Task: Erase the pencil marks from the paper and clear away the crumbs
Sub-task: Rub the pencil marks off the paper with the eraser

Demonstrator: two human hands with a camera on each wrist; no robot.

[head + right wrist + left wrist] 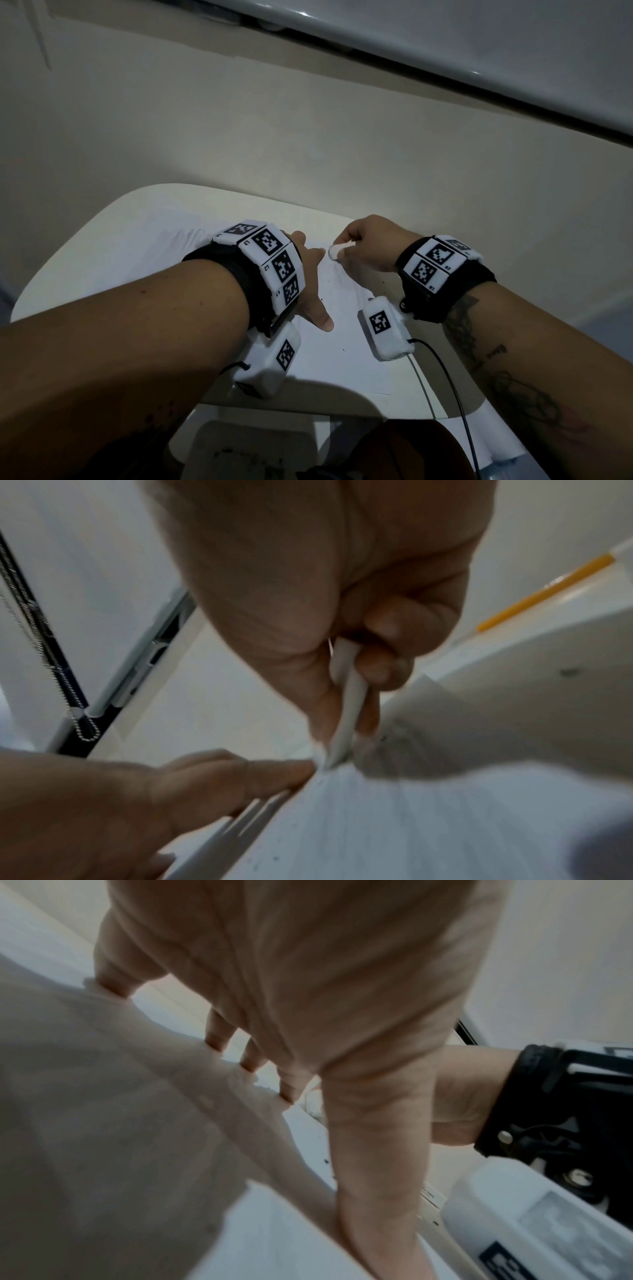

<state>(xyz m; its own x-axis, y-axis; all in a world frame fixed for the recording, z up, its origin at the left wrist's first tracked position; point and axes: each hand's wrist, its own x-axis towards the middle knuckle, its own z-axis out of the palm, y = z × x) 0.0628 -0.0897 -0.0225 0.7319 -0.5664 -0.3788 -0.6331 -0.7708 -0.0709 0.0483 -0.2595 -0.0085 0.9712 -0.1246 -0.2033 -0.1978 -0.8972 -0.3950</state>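
Note:
A white sheet of paper (346, 329) lies on the small white table (137, 219). My left hand (310, 281) presses flat on the sheet with fingers spread; the left wrist view shows the fingertips (251, 1064) bearing on the paper (274, 1231). My right hand (363, 243) pinches a white eraser (334, 253) whose tip touches the paper near the far edge, just beside my left index finger (240, 777). The eraser (346, 696) stands nearly upright between thumb and fingers. Dark crumbs (322, 300) dot the sheet; specks (274, 857) also show close up.
A cream wall rises right behind the table. A yellow pencil (544, 591) lies beyond my right hand. A window blind with a bead chain (78, 723) hangs to the left. A black cable (452, 387) trails off my right wrist over the table's front edge.

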